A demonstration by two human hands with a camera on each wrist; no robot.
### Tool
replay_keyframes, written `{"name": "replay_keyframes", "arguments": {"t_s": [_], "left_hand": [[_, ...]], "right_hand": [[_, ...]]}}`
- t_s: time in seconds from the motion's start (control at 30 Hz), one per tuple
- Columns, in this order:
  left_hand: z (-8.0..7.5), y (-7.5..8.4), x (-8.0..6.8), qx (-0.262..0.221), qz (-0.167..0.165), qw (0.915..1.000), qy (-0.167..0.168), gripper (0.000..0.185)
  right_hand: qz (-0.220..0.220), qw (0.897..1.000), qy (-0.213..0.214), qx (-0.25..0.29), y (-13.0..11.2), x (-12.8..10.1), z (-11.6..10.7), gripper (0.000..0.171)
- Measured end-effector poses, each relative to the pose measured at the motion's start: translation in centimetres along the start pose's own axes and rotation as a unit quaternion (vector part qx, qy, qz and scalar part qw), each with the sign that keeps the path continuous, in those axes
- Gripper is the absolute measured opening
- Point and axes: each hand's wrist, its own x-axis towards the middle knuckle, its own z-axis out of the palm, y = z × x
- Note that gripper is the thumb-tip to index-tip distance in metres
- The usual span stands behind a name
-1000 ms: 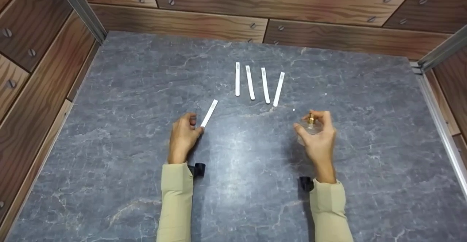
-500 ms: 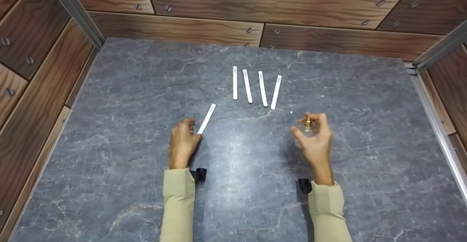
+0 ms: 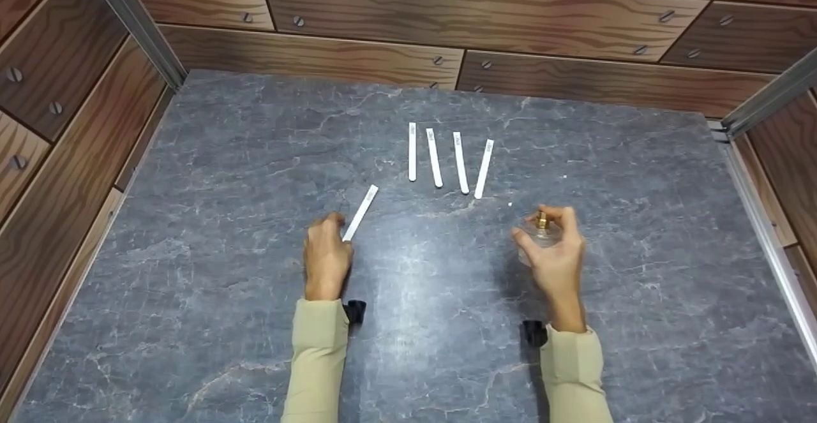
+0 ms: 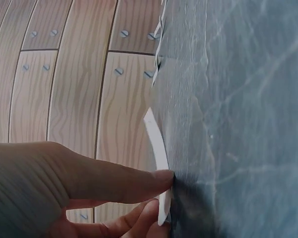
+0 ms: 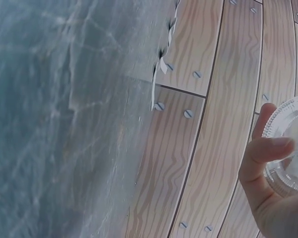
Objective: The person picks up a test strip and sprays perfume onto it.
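My left hand (image 3: 327,258) is low over the table, left of the middle. It pinches the near end of a white perfume test strip (image 3: 362,211), which slants away to the upper right. In the left wrist view, the thumb and fingers close on this slightly bowed strip (image 4: 157,139). My right hand (image 3: 556,262) grips a clear, round glass perfume bottle (image 3: 544,235) with a gold spray neck (image 3: 542,220) pointing up. Thumb and fingers curl round the bottle's sides. Ridged glass of the bottle (image 5: 283,181) shows at the right wrist view's edge.
Several more white test strips, one at the row's left end (image 3: 412,152) and one at its right end (image 3: 484,169), lie apart on the grey marbled table (image 3: 255,155). A tiny white speck (image 3: 510,204) lies near the bottle. Wood-patterned walls (image 3: 357,14) stand behind and beside the table.
The head view has tilted slightly, so the whole scene sits lower. My left hand has turned a little over the strip's near end. The right hand keeps its grip on the bottle.
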Motion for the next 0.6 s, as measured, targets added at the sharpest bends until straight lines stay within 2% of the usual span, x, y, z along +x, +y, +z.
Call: {"name": "replay_keyframes", "arguments": {"t_s": [0.07,0.13,0.27,0.4,0.5,0.6], "left_hand": [[0.0,-0.2,0.0,-0.007,0.013,0.9999,0.002,0.034],[0.0,-0.4,0.0,-0.015,0.013,0.9998,-0.007,0.035],[-0.1,-0.7,0.2,-0.035,-0.005,0.9986,-0.038,0.035],[-0.4,-0.4,0.6,-0.078,-0.024,0.9943,-0.069,0.033],[-0.8,0.4,0.6,-0.132,-0.04,0.9854,-0.099,0.033],[-0.8,1.5,0.7,-0.202,-0.056,0.9685,-0.135,0.032]], "right_hand": [[-0.002,1.0,0.003,0.001,0.0,0.0,0.0,0.041],[-0.005,1.0,0.003,0.004,0.0,-0.1,0.0,0.041],[-0.003,1.0,0.003,0.008,0.3,-0.4,0.0,0.041],[0.001,1.0,0.004,0.005,0.4,-0.3,0.0,0.04],[0.0,1.0,0.001,-0.003,0.3,-0.1,0.1,0.04],[-0.002,1.0,-0.001,-0.003,0.2,0.1,0.0,0.04]]}}
